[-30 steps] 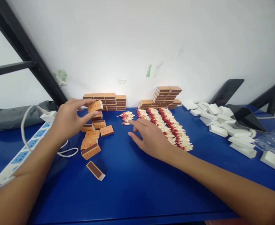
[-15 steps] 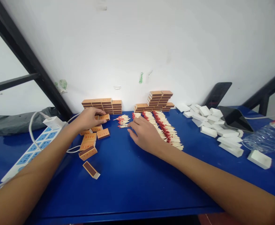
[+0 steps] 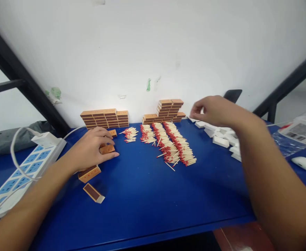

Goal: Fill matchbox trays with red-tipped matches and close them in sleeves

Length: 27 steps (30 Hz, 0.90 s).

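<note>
My left hand (image 3: 94, 148) is curled around a small orange-brown matchbox sleeve (image 3: 107, 149), its thumb on the near side and its fingers on the far side. More sleeves lie about it: one (image 3: 112, 133) behind the fingers, one (image 3: 89, 174) by the wrist, and one (image 3: 94, 193) nearer the front with a white end showing. Over by the loose white matchbox trays (image 3: 220, 141), my right hand (image 3: 211, 111) hovers with bent fingers, a gap between thumb and fingers and nothing visible in it. Red-tipped matches lie in rows (image 3: 180, 143) and a small heap (image 3: 130, 134) between the hands.
Stacked matchboxes stand against the wall at left (image 3: 104, 118) and centre (image 3: 170, 109). A power strip (image 3: 30, 167) with white cables lies at far left. On the right are a white earbud case (image 3: 305, 163), a plastic package (image 3: 301, 130) and a dark phone (image 3: 232, 94).
My right hand has left the match rows and moved right to the white trays. My left hand has come nearer, onto another sleeve. The view has shifted slightly.
</note>
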Each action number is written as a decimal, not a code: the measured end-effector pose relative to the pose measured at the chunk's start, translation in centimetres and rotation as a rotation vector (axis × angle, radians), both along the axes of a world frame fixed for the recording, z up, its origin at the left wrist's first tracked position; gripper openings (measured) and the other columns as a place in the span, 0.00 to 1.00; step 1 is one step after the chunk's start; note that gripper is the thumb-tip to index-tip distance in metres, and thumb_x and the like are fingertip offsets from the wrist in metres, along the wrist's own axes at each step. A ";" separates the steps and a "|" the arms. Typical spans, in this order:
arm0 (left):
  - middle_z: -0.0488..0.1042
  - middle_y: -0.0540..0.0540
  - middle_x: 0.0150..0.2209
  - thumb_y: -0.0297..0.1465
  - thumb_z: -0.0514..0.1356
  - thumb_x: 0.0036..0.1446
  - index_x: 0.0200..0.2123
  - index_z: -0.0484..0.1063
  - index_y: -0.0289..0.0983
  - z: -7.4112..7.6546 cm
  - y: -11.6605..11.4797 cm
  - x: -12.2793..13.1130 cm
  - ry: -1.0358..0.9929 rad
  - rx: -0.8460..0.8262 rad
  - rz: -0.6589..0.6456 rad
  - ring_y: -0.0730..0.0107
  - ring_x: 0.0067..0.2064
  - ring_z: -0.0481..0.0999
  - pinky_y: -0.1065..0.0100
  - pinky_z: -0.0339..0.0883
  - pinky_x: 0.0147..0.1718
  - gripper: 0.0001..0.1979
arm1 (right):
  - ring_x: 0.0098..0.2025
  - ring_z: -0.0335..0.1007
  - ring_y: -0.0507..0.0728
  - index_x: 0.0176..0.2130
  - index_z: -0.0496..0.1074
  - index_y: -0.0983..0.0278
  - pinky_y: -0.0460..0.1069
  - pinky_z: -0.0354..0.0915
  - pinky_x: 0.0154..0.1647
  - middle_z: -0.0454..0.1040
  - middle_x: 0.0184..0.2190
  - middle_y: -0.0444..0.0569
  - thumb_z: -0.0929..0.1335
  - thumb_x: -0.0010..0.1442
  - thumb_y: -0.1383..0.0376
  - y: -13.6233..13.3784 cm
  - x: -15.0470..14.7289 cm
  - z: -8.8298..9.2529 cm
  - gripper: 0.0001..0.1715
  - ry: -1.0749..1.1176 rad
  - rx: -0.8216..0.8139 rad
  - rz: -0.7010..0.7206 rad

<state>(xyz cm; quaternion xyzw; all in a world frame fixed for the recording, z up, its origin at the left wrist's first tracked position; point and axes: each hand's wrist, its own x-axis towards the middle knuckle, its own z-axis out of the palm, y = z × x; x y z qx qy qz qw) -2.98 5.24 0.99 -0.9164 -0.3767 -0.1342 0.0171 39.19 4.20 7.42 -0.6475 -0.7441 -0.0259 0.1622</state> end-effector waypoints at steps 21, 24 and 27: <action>0.85 0.45 0.43 0.41 0.64 0.69 0.46 0.83 0.44 0.3 -1.9 0.8 -0.254 0.234 -0.034 0.54 0.49 0.81 0.53 0.76 0.51 0.10 | 0.38 0.73 0.59 0.44 0.84 0.71 0.56 0.57 0.37 0.81 0.44 0.68 0.78 0.61 0.65 2.2 8.1 -4.3 0.13 -0.221 -0.320 -0.497; 0.85 0.46 0.41 0.39 0.64 0.69 0.48 0.83 0.45 0.5 -2.0 0.8 -0.274 0.275 -0.046 0.55 0.48 0.81 0.53 0.76 0.51 0.10 | 0.39 0.74 0.60 0.46 0.84 0.70 0.56 0.57 0.36 0.81 0.46 0.69 0.73 0.67 0.66 1.8 7.5 -3.4 0.12 -0.234 -0.284 -0.493; 0.85 0.46 0.41 0.38 0.65 0.69 0.47 0.82 0.44 0.5 -2.1 0.9 -0.277 0.278 -0.052 0.55 0.48 0.81 0.53 0.76 0.51 0.09 | 0.42 0.75 0.62 0.48 0.83 0.69 0.56 0.56 0.37 0.82 0.46 0.69 0.69 0.71 0.63 1.2 5.6 -2.2 0.15 -0.236 -0.129 -0.442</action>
